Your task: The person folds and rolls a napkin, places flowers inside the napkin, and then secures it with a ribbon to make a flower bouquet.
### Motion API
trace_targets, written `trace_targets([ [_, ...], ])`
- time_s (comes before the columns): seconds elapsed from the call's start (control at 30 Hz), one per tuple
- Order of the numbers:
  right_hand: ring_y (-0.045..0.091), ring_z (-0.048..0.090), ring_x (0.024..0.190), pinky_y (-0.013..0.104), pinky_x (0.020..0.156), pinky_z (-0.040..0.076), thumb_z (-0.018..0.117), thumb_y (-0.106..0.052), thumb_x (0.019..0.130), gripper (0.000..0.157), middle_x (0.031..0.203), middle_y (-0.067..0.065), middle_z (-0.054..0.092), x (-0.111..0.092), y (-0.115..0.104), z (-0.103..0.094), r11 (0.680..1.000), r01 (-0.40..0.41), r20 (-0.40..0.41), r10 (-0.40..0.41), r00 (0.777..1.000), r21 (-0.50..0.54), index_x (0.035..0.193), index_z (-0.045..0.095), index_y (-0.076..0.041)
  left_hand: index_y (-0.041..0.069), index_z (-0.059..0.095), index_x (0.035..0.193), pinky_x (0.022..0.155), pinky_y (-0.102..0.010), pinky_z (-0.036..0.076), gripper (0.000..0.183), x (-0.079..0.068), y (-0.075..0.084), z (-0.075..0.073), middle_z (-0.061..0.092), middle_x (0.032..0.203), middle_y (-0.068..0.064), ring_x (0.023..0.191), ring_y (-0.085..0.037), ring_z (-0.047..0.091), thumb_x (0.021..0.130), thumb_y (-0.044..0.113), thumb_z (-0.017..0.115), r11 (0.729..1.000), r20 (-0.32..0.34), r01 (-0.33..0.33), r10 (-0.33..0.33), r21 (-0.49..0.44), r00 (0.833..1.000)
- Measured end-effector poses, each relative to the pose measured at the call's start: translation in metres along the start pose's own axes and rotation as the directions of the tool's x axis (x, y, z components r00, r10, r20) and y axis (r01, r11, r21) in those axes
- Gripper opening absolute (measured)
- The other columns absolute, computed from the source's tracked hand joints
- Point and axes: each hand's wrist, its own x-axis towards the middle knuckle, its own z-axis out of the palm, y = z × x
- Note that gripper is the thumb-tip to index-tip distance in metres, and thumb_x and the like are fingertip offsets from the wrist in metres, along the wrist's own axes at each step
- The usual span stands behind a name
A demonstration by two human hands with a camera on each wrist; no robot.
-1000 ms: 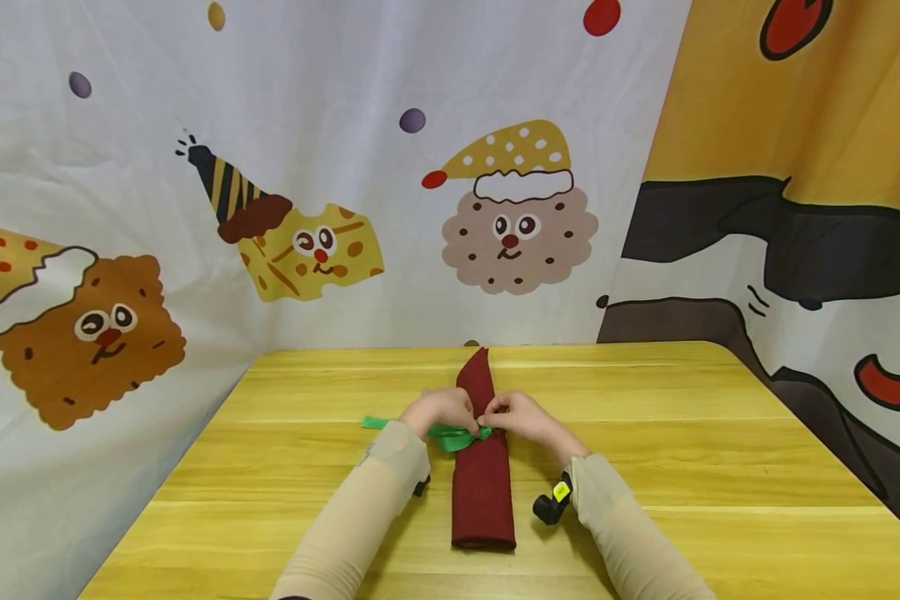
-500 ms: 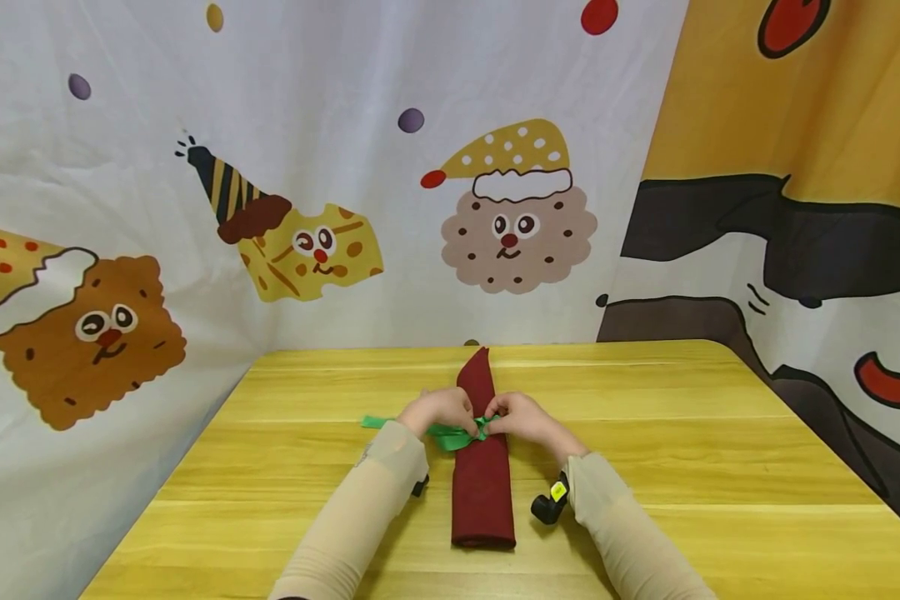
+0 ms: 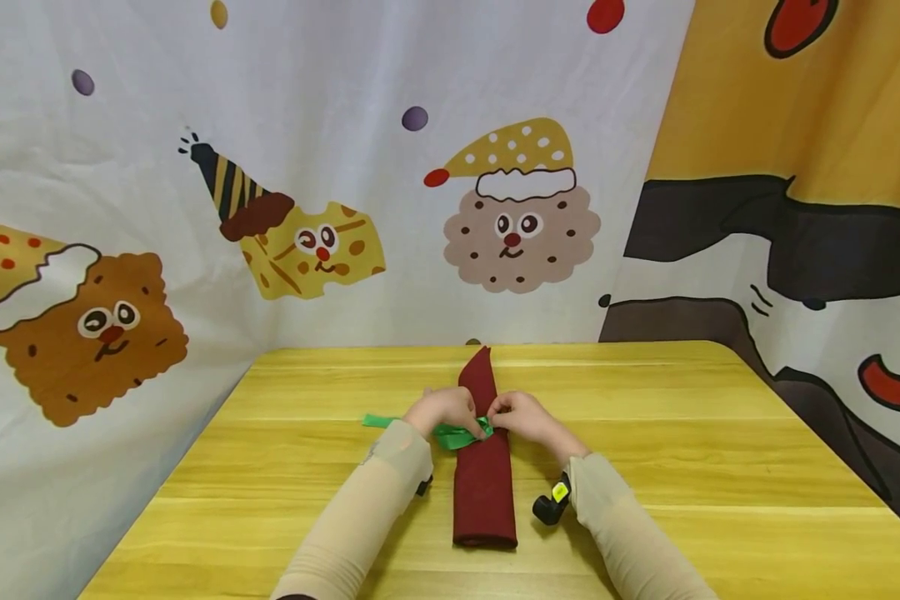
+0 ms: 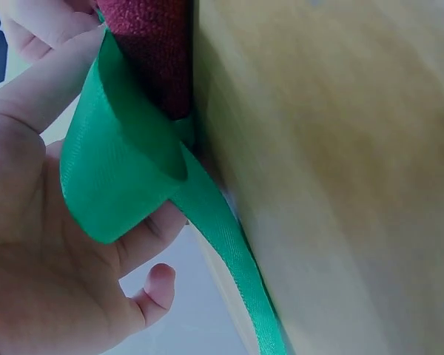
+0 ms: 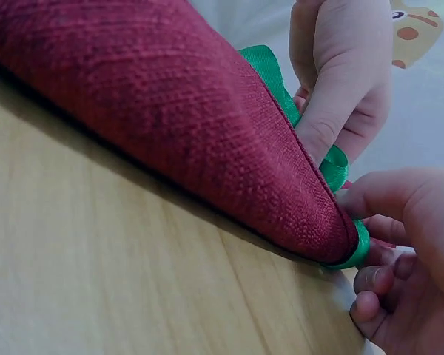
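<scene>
A dark red cloth (image 3: 484,500), rolled into a long bundle, lies on the table pointing away from me. Green ribbon (image 3: 456,437) goes round its middle, with a loop on the left side. My left hand (image 3: 441,408) pinches the ribbon on top of the roll; in the left wrist view the ribbon loop (image 4: 122,163) hangs in front of its palm. Facing it from the right, my right hand (image 3: 525,417) has thumb and forefinger pinched at the ribbon by the roll's edge. In the right wrist view, a band of ribbon (image 5: 359,248) wraps tightly round the cloth.
A loose ribbon tail (image 3: 377,421) stretches left across the wooden table (image 3: 682,442). Behind the table hangs a curtain (image 3: 390,317) printed with cartoon biscuits and cheese. A black wrist camera (image 3: 549,508) sits below the right wrist.
The right fingertips have shifted slightly right, away from the left ones, and more green ribbon shows between the hands. The roll stays in place.
</scene>
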Motion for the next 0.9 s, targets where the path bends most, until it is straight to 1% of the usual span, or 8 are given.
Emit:
trace_targets([
  [0.17,0.016,0.054,0.079,0.033,0.073,0.046,0.056,-0.008,0.094,0.016,0.088,0.004,0.065,-0.0013,0.0028,-0.0005,0.996,0.001,0.003,-0.001,1.0,0.09,0.093,0.069,0.001,0.018,0.041,0.046,0.107,-0.065,0.011,0.056,0.0022,0.0003,0.0002,0.032,0.043,0.007,0.044,-0.011,0.033,0.075,0.039,0.083,1.0,0.005,0.021,-0.021,0.018,1.0],
  [0.27,0.017,0.054,0.081,0.035,0.075,0.046,0.054,-0.009,0.096,0.018,0.092,0.006,0.065,-0.0016,0.0044,-0.0017,0.989,-0.018,0.009,0.017,1.0,0.147,0.097,0.068,0.003,0.018,0.04,0.046,0.107,-0.065,0.013,0.056,0.0033,0.0008,-0.0002,0.031,0.043,0.007,0.044,-0.011,0.033,0.075,0.04,0.083,0.999,0.008,0.032,-0.032,0.028,0.999],
  [0.37,0.017,0.053,0.083,0.035,0.077,0.046,0.054,-0.009,0.096,0.019,0.094,0.006,0.064,-0.0013,0.0045,-0.0032,0.982,-0.05,0.018,0.048,0.999,0.184,0.099,0.067,0.003,0.018,0.04,0.047,0.106,-0.064,0.015,0.056,0.0046,0.0015,0.0002,0.031,0.044,0.007,0.045,-0.011,0.032,0.075,0.04,0.083,0.998,0.003,0.046,-0.046,0.035,0.999],
  [0.5,0.016,0.05,0.079,0.032,0.073,0.044,0.053,-0.01,0.096,0.021,0.095,0.006,0.065,-0.0007,0.0045,-0.0049,0.979,-0.071,0.013,0.07,0.997,0.19,0.1,0.068,0.003,0.018,0.04,0.047,0.107,-0.064,0.014,0.055,0.0048,0.0034,0.0007,0.031,0.044,0.007,0.045,-0.012,0.033,0.076,0.039,0.082,0.997,-0.002,0.066,-0.066,0.027,0.998],
  [0.7,0.014,0.047,0.069,0.027,0.063,0.041,0.049,-0.008,0.096,0.023,0.089,0.005,0.065,0.0007,0.0063,-0.0047,0.982,-0.084,-0.042,0.093,0.995,0.17,0.097,0.07,0.003,0.017,0.046,0.05,0.107,-0.066,0.011,0.049,0.0029,0.0053,0.0006,0.036,0.046,0.007,0.054,-0.013,0.048,0.077,0.038,0.081,0.997,-0.01,0.071,-0.071,0.014,0.997],
  [0.8,0.013,0.048,0.069,0.027,0.062,0.041,0.053,-0.005,0.094,0.018,0.088,0.005,0.065,0.0009,0.0077,-0.0046,0.982,-0.085,-0.049,0.094,0.994,0.166,0.096,0.07,0.002,0.017,0.047,0.052,0.107,-0.066,0.011,0.047,0.0017,0.0057,0.0007,0.037,0.048,0.008,0.058,-0.014,0.052,0.078,0.039,0.08,0.997,-0.014,0.072,-0.072,0.014,0.997],
  [0.9,0.014,0.05,0.07,0.027,0.063,0.042,0.058,-0.004,0.091,0.014,0.089,0.005,0.065,0.0006,0.0093,-0.0047,0.984,-0.074,-0.039,0.081,0.996,0.159,0.096,0.07,0.002,0.017,0.049,0.054,0.107,-0.066,0.011,0.045,0.0008,0.0059,0.0015,0.039,0.049,0.007,0.059,-0.014,0.052,0.079,0.039,0.079,0.997,-0.017,0.073,-0.073,0.01,0.997],
])
